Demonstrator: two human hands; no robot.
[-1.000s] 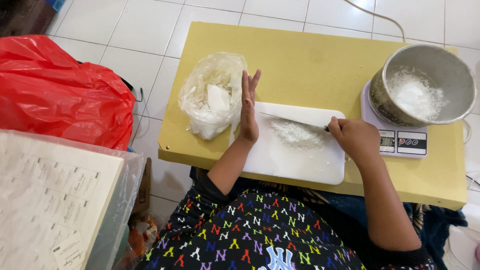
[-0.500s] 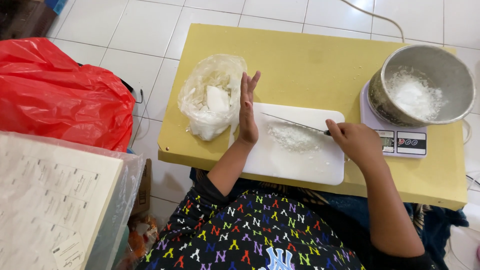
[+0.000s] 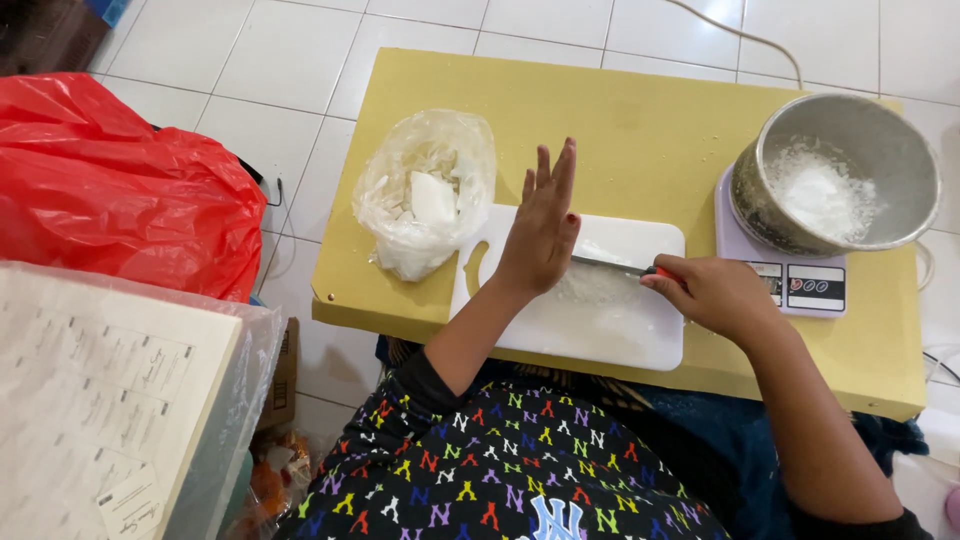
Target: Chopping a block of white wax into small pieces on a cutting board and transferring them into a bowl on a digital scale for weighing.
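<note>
Head view, low yellow worktop (image 3: 640,120) on a tiled floor. Item: knife (image 3: 612,265) with a red handle, lying across a white cutting board (image 3: 600,335) over a scatter of pale, shaved white flakes (image 3: 590,290). Right hand (image 3: 715,295): closed round the handle. Left hand (image 3: 540,235): flat, fingers straight and together, set on edge at the blade's tip, holding nothing. Adjacent: clear plastic bag (image 3: 425,195) of white chunks just left of the board; metal pot (image 3: 840,175) of the same flakes on a lilac kitchen scale (image 3: 800,285) to the right. Risk, as I judge it: the left palm stands close to the blade, so a slip could nick it; flakes could spill off the board's edge.
</note>
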